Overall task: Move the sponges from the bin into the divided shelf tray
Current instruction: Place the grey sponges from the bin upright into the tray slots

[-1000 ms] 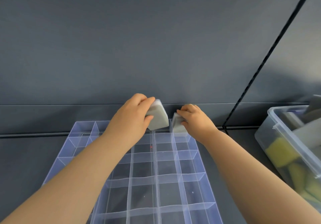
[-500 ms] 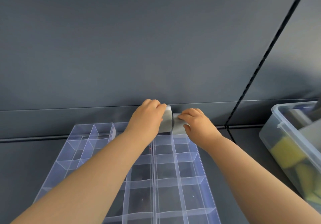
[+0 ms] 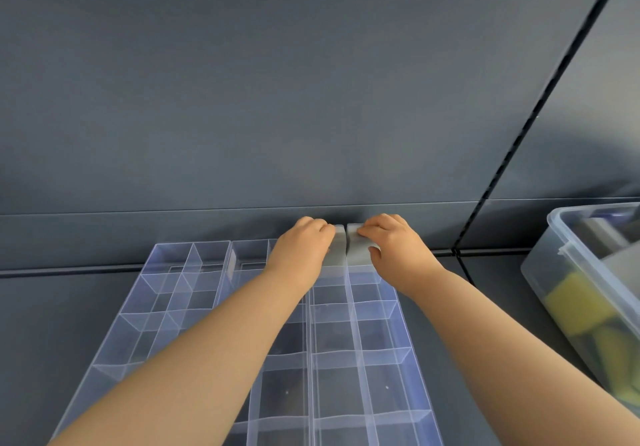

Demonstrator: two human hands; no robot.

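At tray (image 3: pixel 114 338) rear, sponges (image 3: pixel 356 253) stand upright.

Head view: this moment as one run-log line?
left hand: grips left grey sponge, tray far row | right hand: grips right grey sponge beside it | bin: yellow sponges inside

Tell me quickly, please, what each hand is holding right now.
Left hand: holds the left grey sponge.
Right hand: holds the right grey sponge.
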